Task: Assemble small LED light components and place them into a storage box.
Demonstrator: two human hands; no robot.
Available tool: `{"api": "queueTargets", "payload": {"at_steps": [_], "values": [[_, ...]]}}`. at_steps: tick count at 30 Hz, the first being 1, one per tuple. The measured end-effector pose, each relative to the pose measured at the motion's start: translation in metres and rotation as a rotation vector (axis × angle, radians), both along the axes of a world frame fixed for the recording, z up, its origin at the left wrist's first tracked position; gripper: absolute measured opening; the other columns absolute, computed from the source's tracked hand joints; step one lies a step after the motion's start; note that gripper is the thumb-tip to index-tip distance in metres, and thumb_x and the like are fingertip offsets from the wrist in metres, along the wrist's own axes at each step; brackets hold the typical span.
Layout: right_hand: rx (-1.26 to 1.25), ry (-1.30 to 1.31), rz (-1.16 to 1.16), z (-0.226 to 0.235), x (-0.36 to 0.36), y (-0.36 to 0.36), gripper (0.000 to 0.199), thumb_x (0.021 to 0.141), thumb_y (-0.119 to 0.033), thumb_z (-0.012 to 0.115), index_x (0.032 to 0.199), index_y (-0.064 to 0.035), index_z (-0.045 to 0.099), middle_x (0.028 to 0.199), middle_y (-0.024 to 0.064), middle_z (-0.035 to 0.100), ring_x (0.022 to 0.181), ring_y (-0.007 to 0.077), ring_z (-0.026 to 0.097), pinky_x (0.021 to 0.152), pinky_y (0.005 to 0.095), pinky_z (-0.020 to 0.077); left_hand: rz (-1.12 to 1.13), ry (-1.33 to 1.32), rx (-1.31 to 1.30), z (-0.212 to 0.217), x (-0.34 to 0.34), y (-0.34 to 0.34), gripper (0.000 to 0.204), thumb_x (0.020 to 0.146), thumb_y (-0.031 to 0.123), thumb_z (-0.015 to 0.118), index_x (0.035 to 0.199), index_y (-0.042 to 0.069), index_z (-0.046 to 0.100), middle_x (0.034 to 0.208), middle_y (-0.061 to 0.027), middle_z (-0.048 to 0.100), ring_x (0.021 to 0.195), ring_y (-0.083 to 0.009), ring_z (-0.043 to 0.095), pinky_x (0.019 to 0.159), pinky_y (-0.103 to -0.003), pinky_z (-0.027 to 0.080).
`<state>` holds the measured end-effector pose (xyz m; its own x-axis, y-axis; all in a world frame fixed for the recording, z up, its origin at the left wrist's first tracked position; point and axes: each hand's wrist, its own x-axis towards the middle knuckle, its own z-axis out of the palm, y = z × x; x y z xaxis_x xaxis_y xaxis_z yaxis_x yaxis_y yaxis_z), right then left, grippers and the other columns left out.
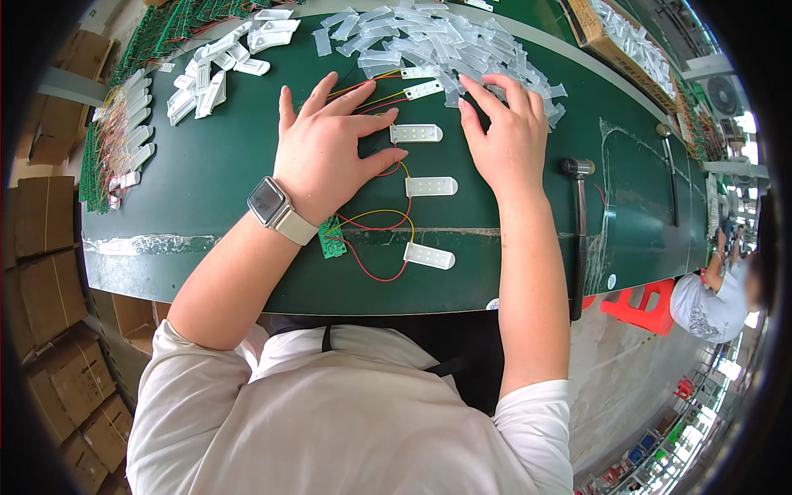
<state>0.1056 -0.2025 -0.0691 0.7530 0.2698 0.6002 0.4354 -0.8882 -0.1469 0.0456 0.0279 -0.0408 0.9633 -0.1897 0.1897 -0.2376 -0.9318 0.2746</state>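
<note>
My left hand [326,148], wearing a watch [269,202], hovers over or rests on red and yellow wires with its fingers spread. Its index finger and thumb are apart, close to the wired end of a white LED light module [416,133]. My right hand [510,136] has its fingers apart at the near edge of a pile of translucent plastic covers [462,41]. One cover [451,89] lies at its thumb and index fingertips; whether they touch it I cannot tell. Two more wired modules, the middle one [431,186] and the nearest one [430,256], lie below.
A green circuit board [332,238] sits by my left wrist. White housings [210,74] and wired modules [136,124] lie at left. A mallet [579,214] is right of my forearm. A carton [627,41] stands far right, and another person [709,301] sits beyond a red stool [643,307].
</note>
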Motion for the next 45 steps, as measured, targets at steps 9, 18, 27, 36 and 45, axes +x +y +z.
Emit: {"api": "queueTargets", "payload": {"at_steps": [9,18,27,36,45], "values": [[-0.032,-0.096,0.066,0.001,0.002,-0.011,0.020,0.082,-0.023,0.080,0.100,-0.0178,0.077,0.100,-0.0039,0.069,0.098,0.0210,0.061,0.082,0.0359,0.0477,0.015,0.014,-0.002,0.001,-0.002,0.001,0.049,0.080,0.048,0.081,0.125,0.030,0.074,0.151,0.0013,0.055,0.148,-0.0333,0.037,0.120,-0.069,0.012],[-0.006,-0.075,0.044,-0.001,0.000,-0.004,0.020,0.079,-0.025,0.082,0.099,-0.0197,0.079,0.106,-0.0065,0.072,0.109,0.0207,0.060,0.093,0.0419,0.0454,0.016,0.033,0.002,0.001,-0.003,0.000,0.048,0.081,0.048,0.080,0.125,0.030,0.074,0.151,0.0011,0.054,0.148,-0.0333,0.036,0.119,-0.070,0.010],[0.349,0.126,0.109,-0.003,-0.003,-0.007,0.016,0.077,-0.022,0.086,0.093,-0.0189,0.082,0.099,-0.0041,0.068,0.100,0.0206,0.059,0.089,0.0368,0.0477,0.014,0.028,-0.006,0.000,-0.002,0.000,0.048,0.081,0.047,0.080,0.125,0.030,0.074,0.151,0.0016,0.055,0.148,-0.0336,0.036,0.119,-0.071,0.009],[0.723,0.213,0.119,0.012,-0.014,0.001,0.014,0.090,-0.015,0.078,0.097,-0.0026,0.077,0.101,0.0063,0.074,0.090,0.0173,0.070,0.075,0.0292,0.0548,0.012,0.020,-0.006,-0.002,-0.003,0.000,0.048,0.081,0.048,0.079,0.125,0.031,0.074,0.151,0.0022,0.055,0.148,-0.0334,0.036,0.119,-0.071,0.008],[0.611,0.260,0.334,0.017,-0.024,0.003,0.013,0.089,-0.006,0.075,0.102,-0.0029,0.076,0.091,0.0073,0.074,0.077,0.0177,0.071,0.067,0.0279,0.0551,0.021,0.007,-0.013,-0.002,-0.003,0.000,0.047,0.081,0.050,0.078,0.123,0.031,0.075,0.151,0.0020,0.055,0.147,-0.0337,0.037,0.119,-0.072,0.009]]}}
